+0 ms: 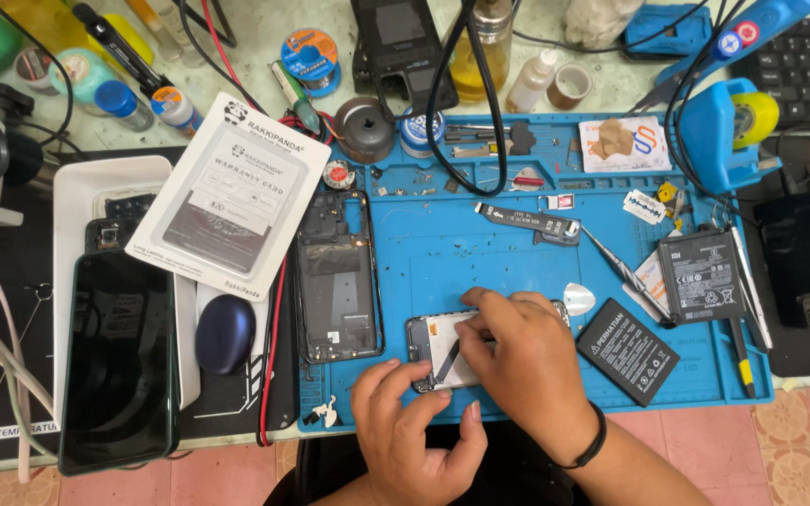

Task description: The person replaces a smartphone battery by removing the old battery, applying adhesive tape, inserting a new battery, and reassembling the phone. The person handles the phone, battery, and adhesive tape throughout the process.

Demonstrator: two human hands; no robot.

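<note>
Seen from my head camera, looking down at a crowded repair bench (264,47). Both my hands work on an opened phone (433,349) lying face down near the front edge of a blue repair mat (480,272). My left hand (414,422) has its grip closed on the phone's lower edge, fingertips pinching it from below. My right hand (527,361), with a dark band at the wrist, lies across the phone's right half, fingers curled down and pressing on the pale inner plate by a thin black flex cable (449,359); I cannot tell whether that grip holds anything. Just left of the phone lies an empty black phone frame (335,276). To the right lie two black batteries (626,350), one nearer and one farther (701,276), with a white pick (577,297) between them and the phone. Far left, a dark phone screen (116,361) rests on a white tray (77,187), beside a white card (234,192) and a dark blue earbud case (225,333).
</note>
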